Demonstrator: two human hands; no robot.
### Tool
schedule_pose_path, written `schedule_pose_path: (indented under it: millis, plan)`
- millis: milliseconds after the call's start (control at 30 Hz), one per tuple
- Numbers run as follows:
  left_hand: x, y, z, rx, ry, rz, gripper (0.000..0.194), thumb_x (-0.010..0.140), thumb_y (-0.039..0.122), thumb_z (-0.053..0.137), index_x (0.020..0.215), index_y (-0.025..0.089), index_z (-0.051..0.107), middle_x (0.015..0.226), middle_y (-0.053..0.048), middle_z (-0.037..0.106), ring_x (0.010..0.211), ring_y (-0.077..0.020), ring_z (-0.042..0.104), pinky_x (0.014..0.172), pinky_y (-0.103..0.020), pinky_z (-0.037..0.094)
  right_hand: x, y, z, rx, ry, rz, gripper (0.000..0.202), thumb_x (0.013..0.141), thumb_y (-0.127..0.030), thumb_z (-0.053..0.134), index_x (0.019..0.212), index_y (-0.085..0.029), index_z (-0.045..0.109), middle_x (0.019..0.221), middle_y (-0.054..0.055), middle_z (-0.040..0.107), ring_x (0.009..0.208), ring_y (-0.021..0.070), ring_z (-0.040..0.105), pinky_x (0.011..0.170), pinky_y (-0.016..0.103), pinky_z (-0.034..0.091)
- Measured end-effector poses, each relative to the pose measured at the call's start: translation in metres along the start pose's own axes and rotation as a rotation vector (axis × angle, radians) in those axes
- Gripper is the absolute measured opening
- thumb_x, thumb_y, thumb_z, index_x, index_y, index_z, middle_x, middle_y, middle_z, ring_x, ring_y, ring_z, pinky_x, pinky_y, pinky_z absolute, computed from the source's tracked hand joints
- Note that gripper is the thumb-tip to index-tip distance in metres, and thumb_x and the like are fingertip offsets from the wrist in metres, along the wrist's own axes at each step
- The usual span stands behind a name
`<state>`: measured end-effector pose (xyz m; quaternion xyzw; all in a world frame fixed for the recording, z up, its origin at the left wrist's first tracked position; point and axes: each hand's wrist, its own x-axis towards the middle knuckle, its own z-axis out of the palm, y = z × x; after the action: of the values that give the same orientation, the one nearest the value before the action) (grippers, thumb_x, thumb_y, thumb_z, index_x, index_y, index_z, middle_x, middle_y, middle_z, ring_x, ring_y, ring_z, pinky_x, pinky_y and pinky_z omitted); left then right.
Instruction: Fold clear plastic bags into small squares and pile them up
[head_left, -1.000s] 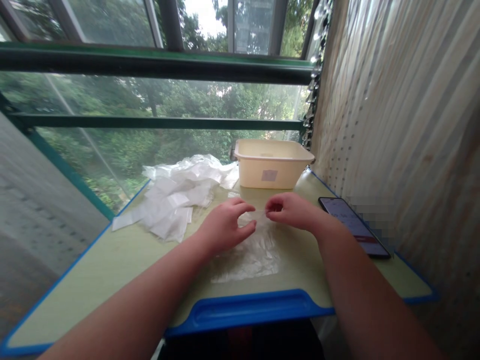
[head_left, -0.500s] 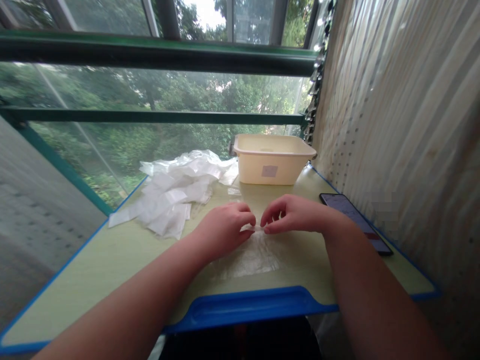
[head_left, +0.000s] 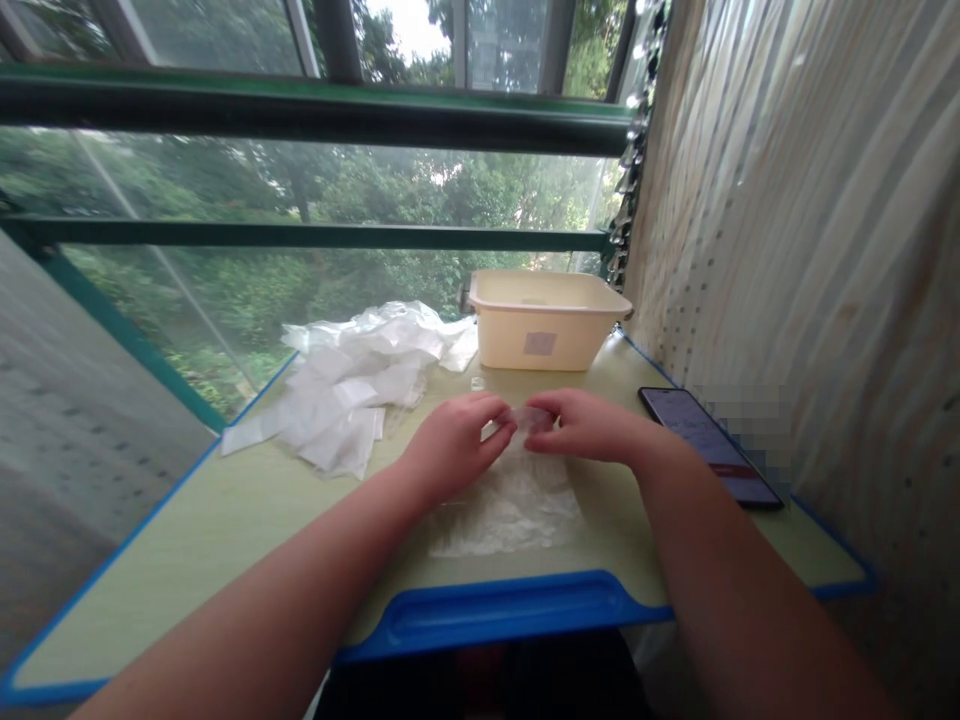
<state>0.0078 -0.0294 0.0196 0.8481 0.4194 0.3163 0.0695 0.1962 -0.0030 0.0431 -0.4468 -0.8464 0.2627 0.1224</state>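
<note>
Near the front of the pale-green, blue-edged tabletop (head_left: 247, 560), 1 crinkled clear plastic film (head_left: 510, 515), probably a bag, lies spread just beyond the blue moulded trough (head_left: 502, 612), likely for easy reach. Left hand (head_left: 457, 440) and right hand (head_left: 589, 425) each pinch its far end, thumb against fingers; 2 holds presumably control slippery material. Heaped translucent white plastic bags (head_left: 345, 390) left, cream rectangular plastic tub (head_left: 544, 335) behind, black-framed phone (head_left: 709, 445) right, seemingly set aside for elbow room.

The place looks like an enclosed balcony of a home: a green metal railing (head_left: 315, 113) runs along glass panes (head_left: 217, 38), with leafy trees (head_left: 375, 190) outside. A pale striped curtain (head_left: 810, 200) hangs down one side, beside a small, blue-edged worktop (head_left: 199, 535).
</note>
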Motion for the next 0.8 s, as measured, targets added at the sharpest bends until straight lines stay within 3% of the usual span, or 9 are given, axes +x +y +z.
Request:
schedule_pose_path:
  millis: [100,300,467,600,700,800]
  plan:
    - [0.0,-0.002,0.0,-0.007,0.025,-0.008,0.013,0.082,0.026,0.048,0.08,0.017,0.058,0.078,-0.002,0.059,0.069,-0.0125,0.052,0.061,-0.024,0.039,0.002,0.001,0.0,-0.027,0.053,0.002,0.014,0.07,-0.029,0.053,0.069,-0.016,0.058,0.063,-0.001,0.056,0.058,0.0117,0.05,0.05,0.022,0.034]
    - [-0.001,-0.004,0.002,0.065,-0.009,0.019,0.012,0.08,0.027,0.051,0.081,0.018,0.059,0.081,-0.002,0.059,0.073,-0.0142,0.052,0.064,-0.025,0.041,0.005,0.007,0.003,-0.068,0.132,0.037,0.015,0.07,-0.026,0.053,0.076,-0.017,0.063,0.066,0.0,0.061,0.061,0.0131,0.054,0.054,0.023,0.037]
    - [-0.001,-0.003,0.006,0.189,0.011,0.101,0.018,0.084,0.025,0.046,0.077,0.018,0.061,0.076,-0.003,0.06,0.075,-0.0153,0.053,0.068,-0.026,0.041,0.003,0.007,-0.002,0.006,0.044,0.077,0.029,0.064,-0.033,0.064,0.088,-0.018,0.065,0.082,0.003,0.065,0.071,0.0167,0.057,0.059,0.024,0.041]
    - [-0.001,-0.001,0.007,0.231,0.061,0.145,0.022,0.085,0.027,0.043,0.078,0.018,0.062,0.079,-0.004,0.061,0.076,-0.0162,0.054,0.069,-0.027,0.041,0.0,0.003,-0.004,0.141,0.031,0.007,0.037,0.065,-0.041,0.064,0.094,-0.02,0.064,0.091,0.003,0.065,0.08,0.0186,0.058,0.065,0.025,0.043]
    - [0.0,-0.004,0.002,0.151,0.108,0.094,0.02,0.082,0.031,0.049,0.09,0.018,0.061,0.086,-0.005,0.062,0.079,-0.0164,0.055,0.071,-0.027,0.043,0.002,0.004,-0.001,0.163,0.061,-0.002,0.023,0.071,-0.036,0.058,0.083,-0.018,0.066,0.079,0.002,0.067,0.075,0.0172,0.059,0.063,0.025,0.043]
    - [0.003,-0.016,-0.007,0.075,0.197,-0.075,0.024,0.082,0.032,0.047,0.095,0.017,0.06,0.087,-0.004,0.064,0.072,-0.0146,0.056,0.068,-0.026,0.044,0.006,0.008,0.002,0.197,0.104,0.057,0.017,0.071,-0.028,0.057,0.079,-0.017,0.065,0.075,0.003,0.067,0.071,0.0162,0.06,0.063,0.025,0.044]
